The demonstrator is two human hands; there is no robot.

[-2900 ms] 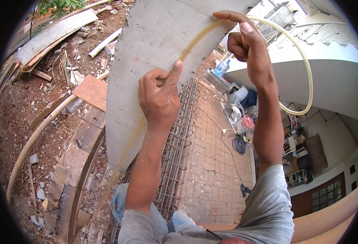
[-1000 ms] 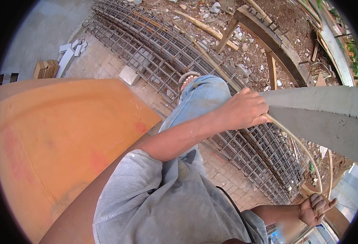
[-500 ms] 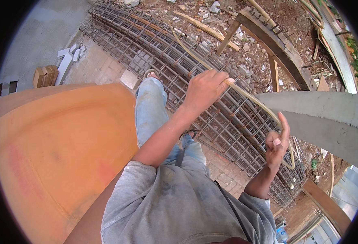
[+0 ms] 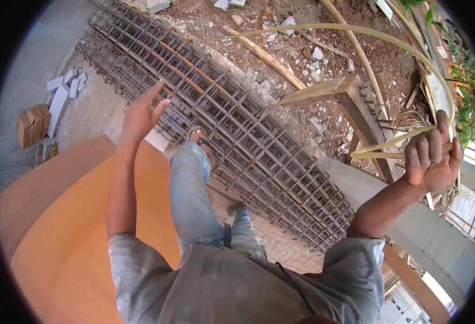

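Observation:
A pale yellow flexible hose (image 4: 396, 40) arcs from the rubble at the upper middle over to the far right. It bends down there into my right hand (image 4: 434, 154), whose fingers are wrapped round it, and a loop of it sticks out to the left of the fist. My left hand (image 4: 143, 113) holds nothing; its thumb and fingers are apart, above the left part of the rusty rebar cages (image 4: 259, 146). These long steel cages lie diagonally in front of me. One of my sandalled feet (image 4: 200, 139) is at their near edge.
A curved orange panel (image 4: 81, 216) stands at my left. Brown blocks (image 4: 34, 125) and white blocks (image 4: 59, 105) lie beyond it. A timber frame (image 4: 356, 102) stands on rubble-strewn soil at the right, near a grey concrete beam (image 4: 410, 232). Brick paving (image 4: 288, 245) lies under the cages.
My left hand has let go of the hose and moved left, opening. My right hand has swung up and right and closed round the hose, which now arcs higher, farther from me.

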